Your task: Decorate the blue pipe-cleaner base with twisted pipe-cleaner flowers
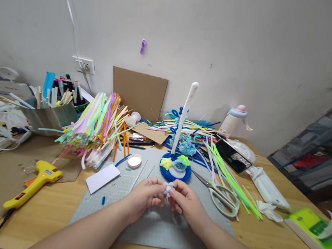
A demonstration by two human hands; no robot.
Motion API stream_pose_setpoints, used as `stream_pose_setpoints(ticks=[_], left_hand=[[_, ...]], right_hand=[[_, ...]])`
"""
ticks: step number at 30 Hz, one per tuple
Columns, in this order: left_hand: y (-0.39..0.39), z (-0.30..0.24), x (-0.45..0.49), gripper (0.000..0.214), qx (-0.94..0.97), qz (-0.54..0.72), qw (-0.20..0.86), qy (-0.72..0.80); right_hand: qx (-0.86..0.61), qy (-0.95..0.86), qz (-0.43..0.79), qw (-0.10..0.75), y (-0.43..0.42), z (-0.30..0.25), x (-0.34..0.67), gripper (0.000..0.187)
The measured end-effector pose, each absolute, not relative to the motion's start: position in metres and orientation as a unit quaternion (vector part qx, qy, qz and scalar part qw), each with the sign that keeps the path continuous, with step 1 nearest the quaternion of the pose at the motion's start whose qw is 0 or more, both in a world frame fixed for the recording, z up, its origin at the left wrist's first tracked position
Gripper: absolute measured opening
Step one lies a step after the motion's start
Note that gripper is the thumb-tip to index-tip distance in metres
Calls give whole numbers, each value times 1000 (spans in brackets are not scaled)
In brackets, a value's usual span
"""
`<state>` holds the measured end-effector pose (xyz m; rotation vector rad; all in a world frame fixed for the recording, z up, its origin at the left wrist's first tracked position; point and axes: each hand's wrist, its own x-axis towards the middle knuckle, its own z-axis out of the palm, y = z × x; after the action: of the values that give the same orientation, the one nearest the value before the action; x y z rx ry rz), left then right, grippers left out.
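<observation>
Between the fingertips of my left hand [150, 195] and my right hand [186, 201] is a small pale lilac-white fuzzy piece [168, 189], shaped like a little flower. Both hands pinch it, closed, above the grey cutting mat [155, 233]. Just beyond them sits a round dark blue base [165, 174] of pipe cleaners. A yellow star [166, 163], a green star [183, 160] and a light blue shell-like piece [179, 165] lie on it. At its back edge a white wrapped post [184, 114] rises, leaning slightly right.
Scissors [220, 196] lie open right of the base, near green pipe cleaners [237, 178] and a phone [233, 155]. Leftward are a white card [102, 178], a round white tin [134, 161], a pipe cleaner bundle [92, 129] and a yellow glue gun [35, 182]. Cardboard [139, 92] leans on the wall.
</observation>
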<state>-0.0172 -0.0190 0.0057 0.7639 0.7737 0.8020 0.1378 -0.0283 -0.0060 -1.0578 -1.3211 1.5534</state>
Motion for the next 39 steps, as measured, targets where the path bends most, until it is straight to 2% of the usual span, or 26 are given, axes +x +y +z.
stream_pose_setpoints(ticks=[8,15,23,39], left_hand=[[-18,5,-12,33,484,430,665,372],[-22,4,-15,22,587,408,579,392],[-24,6,-17,17,652,392,490,425],[-22,9,-18,12,612,383,576,383]], right_hand=[[-427,-484,655,392,-27,-4,142,33],[-412,-425,699,402,-31,0,142,28],[-417,-422,700,397,-31,-1,143,34],[-368,-384,752,390,-33,2,145,31]])
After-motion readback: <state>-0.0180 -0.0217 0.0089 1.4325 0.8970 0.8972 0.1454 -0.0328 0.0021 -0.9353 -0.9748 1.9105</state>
